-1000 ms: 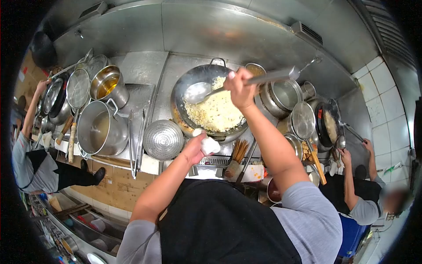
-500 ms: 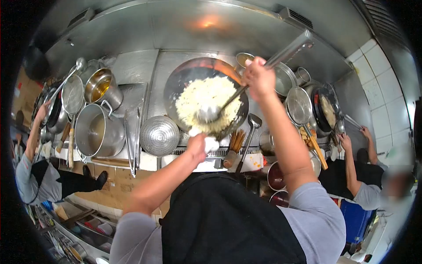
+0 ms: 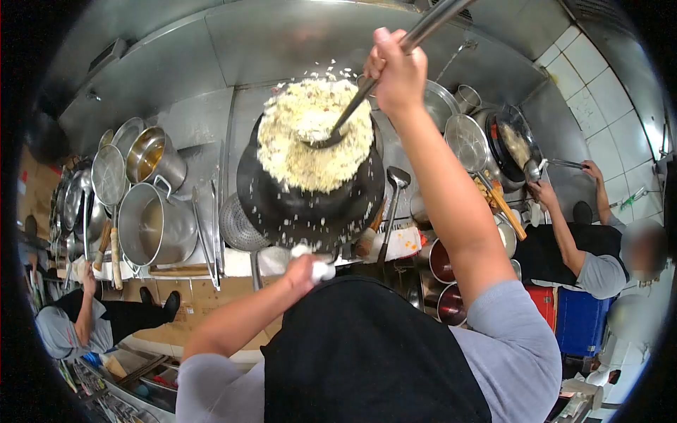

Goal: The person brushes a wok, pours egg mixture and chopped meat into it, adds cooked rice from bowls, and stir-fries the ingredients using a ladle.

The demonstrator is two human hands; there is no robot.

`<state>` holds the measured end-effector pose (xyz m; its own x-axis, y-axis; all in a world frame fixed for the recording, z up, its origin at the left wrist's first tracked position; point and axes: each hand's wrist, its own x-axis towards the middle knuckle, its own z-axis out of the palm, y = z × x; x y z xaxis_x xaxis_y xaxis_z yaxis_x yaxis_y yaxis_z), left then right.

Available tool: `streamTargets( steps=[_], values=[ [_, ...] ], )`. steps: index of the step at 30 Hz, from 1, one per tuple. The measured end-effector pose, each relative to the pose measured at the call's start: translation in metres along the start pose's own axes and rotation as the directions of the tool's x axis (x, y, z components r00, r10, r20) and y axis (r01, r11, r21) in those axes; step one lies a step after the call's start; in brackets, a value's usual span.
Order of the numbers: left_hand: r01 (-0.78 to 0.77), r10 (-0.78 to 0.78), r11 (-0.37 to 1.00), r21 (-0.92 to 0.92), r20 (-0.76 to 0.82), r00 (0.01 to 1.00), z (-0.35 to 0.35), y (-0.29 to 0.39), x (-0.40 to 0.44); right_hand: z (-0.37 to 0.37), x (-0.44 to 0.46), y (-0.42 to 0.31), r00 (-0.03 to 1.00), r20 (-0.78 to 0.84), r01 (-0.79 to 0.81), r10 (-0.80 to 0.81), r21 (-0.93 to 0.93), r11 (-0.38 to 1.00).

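Note:
My right hand is closed round the handle of a long metal ladle, its bowl partly buried in the rice. The yellow-white fried rice is in the air above the dark wok, with loose grains scattered round it. Close to my body, my left hand is wrapped round a white cloth at the wok's near edge. A perforated strainer lies left of the wok. On its right is a dark spatula.
On the left stand a large pot, an oil pot and wire strainers. A co-worker is at far left, another at right beside a second wok. Red containers sit below the counter.
The wok has moved toward me with my left hand, and the rice has risen out of it. My right hand and the ladle are higher. The left co-worker's hand is lower.

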<state>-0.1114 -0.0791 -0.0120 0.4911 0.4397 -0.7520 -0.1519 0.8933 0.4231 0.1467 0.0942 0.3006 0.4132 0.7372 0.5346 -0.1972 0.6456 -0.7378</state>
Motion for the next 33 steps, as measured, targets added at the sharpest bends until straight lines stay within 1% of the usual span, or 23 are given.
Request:
streamTargets(
  steps=[1, 3, 4, 5, 6, 7, 9, 11, 12, 13, 15, 17, 18, 19, 21, 23, 24, 25, 26, 27, 29, 31, 33],
  values=[
    [-0.062, 0.063, 0.995, -0.075, 0.005, 0.998, -0.004, -0.002, -0.005, 0.006, -0.006, -0.019, 0.999, 0.052, -0.015, 0.009, 0.118, 0.993],
    [-0.024, 0.023, 0.99, -0.14, -0.01, 1.0, 0.043, 0.044, -0.042, -0.004, -0.032, -0.037, 0.977, 0.184, -0.124, 0.104, 0.101, 0.987],
    [-0.124, 0.117, 0.988, -0.096, -0.084, 0.99, 0.048, 0.058, -0.017, 0.009, -0.061, -0.031, 0.998, 0.042, 0.045, -0.041, -0.095, 0.994],
    [-0.11, 0.085, 0.985, -0.129, -0.183, 0.979, 0.066, 0.082, -0.003, 0.001, -0.082, 0.007, 0.997, 0.066, 0.033, -0.032, -0.028, 0.999],
    [-0.143, 0.119, 0.981, -0.129, -0.177, 0.977, 0.055, 0.087, 0.026, -0.006, -0.103, 0.049, 0.999, -0.004, -0.053, 0.054, -0.235, 0.97],
    [-0.173, 0.151, 0.977, -0.127, -0.167, 0.974, 0.043, 0.084, 0.059, -0.034, -0.112, 0.103, 0.99, 0.126, -0.051, 0.061, -0.081, 0.995],
    [-0.269, 0.272, 0.962, 0.043, -0.101, 0.957, 0.026, 0.047, 0.064, -0.056, -0.077, 0.122, 0.957, 0.119, 0.286, -0.265, -0.543, 0.79],
    [-0.189, 0.198, 0.978, 0.093, -0.106, 0.974, -0.007, 0.0, 0.074, -0.028, -0.031, 0.061, 0.992, -0.013, 0.121, -0.127, -0.208, 0.97],
    [-0.03, 0.032, 0.999, 0.022, -0.108, 0.994, 0.004, 0.001, 0.034, -0.016, -0.014, 0.03, 0.995, -0.043, 0.084, -0.091, -0.135, 0.987],
    [0.037, -0.037, 0.995, 0.092, 0.0, 0.999, -0.024, -0.022, 0.045, -0.006, 0.001, 0.002, 0.996, -0.069, 0.051, -0.055, -0.058, 0.997],
    [0.017, -0.019, 0.998, -0.068, -0.031, 0.999, 0.008, -0.002, -0.021, 0.01, 0.004, -0.042, 0.999, -0.048, -0.003, 0.003, -0.008, 1.0],
    [0.022, -0.011, 0.995, -0.1, 0.108, 0.994, 0.034, 0.03, -0.033, 0.016, -0.026, -0.047, 0.999, -0.039, -0.015, 0.014, -0.02, 1.0],
    [-0.083, 0.082, 0.996, 0.007, 0.13, 0.988, 0.048, 0.055, -0.025, 0.015, -0.049, -0.029, 0.998, -0.038, 0.04, -0.047, -0.157, 0.987],
    [-0.025, 0.024, 0.999, -0.032, -0.01, 1.0, 0.063, 0.076, -0.009, 0.011, -0.068, -0.003, 0.993, -0.028, 0.098, -0.111, -0.29, 0.952],
    [-0.191, 0.183, 0.979, -0.07, -0.107, 0.977, 0.06, 0.076, 0.036, -0.029, -0.111, 0.096, 0.999, -0.005, -0.043, 0.043, -0.243, 0.969],
    [-0.228, 0.245, 0.967, 0.114, -0.173, 0.954, 0.042, 0.043, 0.043, -0.049, -0.09, 0.108, 0.968, 0.079, 0.246, -0.237, -0.464, 0.851],
    [-0.217, 0.261, 0.956, 0.198, -0.23, 0.938, 0.02, 0.013, 0.053, -0.05, -0.078, 0.087, 0.986, 0.044, 0.166, -0.161, -0.302, 0.939],
    [-0.214, 0.254, 0.933, 0.291, -0.109, 0.961, 0.003, -0.003, 0.054, -0.043, -0.058, 0.055, 0.989, 0.044, 0.145, -0.138, -0.264, 0.953],
    [-0.084, 0.118, 0.979, 0.183, -0.18, 0.977, -0.01, -0.017, 0.055, -0.026, -0.043, 0.02, 0.997, -0.052, 0.051, -0.06, -0.17, 0.984],
    [0.133, -0.134, 0.991, -0.019, -0.097, 0.986, -0.013, -0.011, 0.026, -0.017, -0.027, -0.003, 0.995, -0.098, 0.018, -0.027, -0.086, 0.996],
    [0.01, -0.005, 0.998, 0.056, -0.09, 0.996, 0.024, 0.005, -0.044, 0.006, -0.024, -0.053, 0.994, -0.11, -0.011, 0.006, -0.042, 0.999],
    [-0.038, 0.026, 0.985, -0.17, -0.07, 0.997, 0.052, 0.032, -0.06, 0.015, -0.047, -0.072, 0.998, -0.065, -0.003, -0.003, -0.094, 0.996],
    [-0.091, 0.07, 0.988, -0.123, -0.167, 0.983, 0.076, 0.092, -0.004, -0.002, -0.088, 0.027, 0.992, -0.122, -0.036, 0.014, -0.178, 0.983]
  ],
)
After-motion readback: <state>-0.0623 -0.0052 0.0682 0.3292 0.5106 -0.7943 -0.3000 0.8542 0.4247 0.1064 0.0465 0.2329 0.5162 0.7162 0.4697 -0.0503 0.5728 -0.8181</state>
